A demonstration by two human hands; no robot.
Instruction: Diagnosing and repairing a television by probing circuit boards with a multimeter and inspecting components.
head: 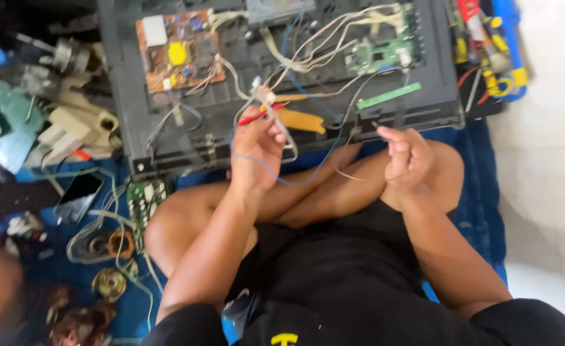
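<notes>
I sit cross-legged before an opened black device chassis holding a brown circuit board and a green circuit board, joined by white, blue and grey wires. My left hand is closed around a red-handled tool and a bunch of wires at the chassis's near edge. An orange-yellow handle lies just beyond that hand. My right hand hovers over my knee, its fingertips pinching a thin wire end.
A phone, a small green board, copper coils and cables lie on the blue mat at left. Beige parts and metal pieces pile up further left. Tools with red, yellow and blue handles sit at top right by white floor tile.
</notes>
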